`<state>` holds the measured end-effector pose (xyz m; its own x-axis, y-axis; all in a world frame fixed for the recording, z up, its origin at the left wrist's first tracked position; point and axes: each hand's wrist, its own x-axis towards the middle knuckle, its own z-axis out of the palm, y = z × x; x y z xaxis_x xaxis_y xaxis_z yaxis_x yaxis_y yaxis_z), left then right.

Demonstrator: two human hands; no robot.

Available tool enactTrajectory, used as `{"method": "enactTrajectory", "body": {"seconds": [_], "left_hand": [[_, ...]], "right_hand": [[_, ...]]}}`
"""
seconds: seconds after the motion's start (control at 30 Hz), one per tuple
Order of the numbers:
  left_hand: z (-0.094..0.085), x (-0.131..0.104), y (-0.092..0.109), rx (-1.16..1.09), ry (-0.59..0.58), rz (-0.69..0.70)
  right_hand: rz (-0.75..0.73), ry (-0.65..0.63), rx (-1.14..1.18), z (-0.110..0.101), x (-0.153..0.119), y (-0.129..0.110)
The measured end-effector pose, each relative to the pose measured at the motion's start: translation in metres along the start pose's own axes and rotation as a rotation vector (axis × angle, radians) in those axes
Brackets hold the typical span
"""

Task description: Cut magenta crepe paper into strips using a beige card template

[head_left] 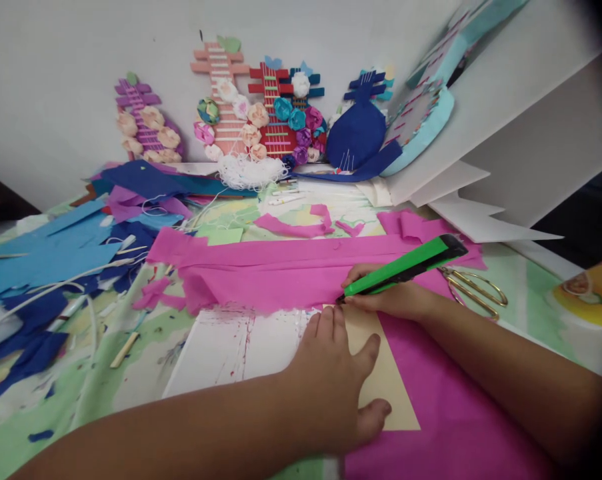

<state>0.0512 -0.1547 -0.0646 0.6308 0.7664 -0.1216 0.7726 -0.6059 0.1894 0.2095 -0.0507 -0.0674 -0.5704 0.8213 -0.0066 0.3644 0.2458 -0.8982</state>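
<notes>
My left hand [333, 373] lies flat with its fingers spread over a cream piece of card [398, 393]. Under the card is a magenta sheet [445, 380] that reaches to the right and toward me. A green and black utility knife [403, 267] is gripped in my right hand [388, 297], slanting with its tip down. That tip is close to the left fingertips, at the card's far edge; the blade itself is too small to make out. Beyond it lie folded pink strips [281, 283], and a white board [225, 347] with cut marks shows to the left.
Gold-handled scissors [475, 290] lie on the right, near a yellow container [591, 293]. Blue fabric-like scraps [45, 253] and a white cable [88, 270] cover the left side. Flower-decorated instrument-shaped crafts [268, 120] lean against the wall; white folded card [505, 133] stands at the right.
</notes>
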Motion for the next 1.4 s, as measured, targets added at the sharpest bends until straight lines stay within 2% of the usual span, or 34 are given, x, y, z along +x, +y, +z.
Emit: {"method": "enactTrajectory", "body": {"seconds": [0.3,0.57,0.83,0.97,1.13,1.4], "left_hand": [[-0.004,0.001,0.0,-0.04,-0.03,-0.01],[-0.017,0.001,0.003,-0.061,-0.114,-0.022],[-0.013,0.002,0.003,-0.052,-0.096,-0.013],[-0.016,0.001,0.002,-0.055,-0.089,-0.011],[-0.009,0.001,0.0,-0.058,-0.032,-0.002],[-0.007,0.001,0.0,-0.056,-0.048,-0.019]], "right_hand": [[0.034,0.029,0.095,-0.004,-0.003,0.008],[0.03,-0.001,-0.005,-0.004,-0.002,0.0],[0.04,0.062,0.036,-0.007,-0.004,0.011],[0.028,0.038,-0.012,-0.007,-0.004,0.01],[0.013,0.008,-0.036,-0.009,-0.003,0.008],[-0.001,0.037,0.078,-0.013,-0.007,0.005]]}}
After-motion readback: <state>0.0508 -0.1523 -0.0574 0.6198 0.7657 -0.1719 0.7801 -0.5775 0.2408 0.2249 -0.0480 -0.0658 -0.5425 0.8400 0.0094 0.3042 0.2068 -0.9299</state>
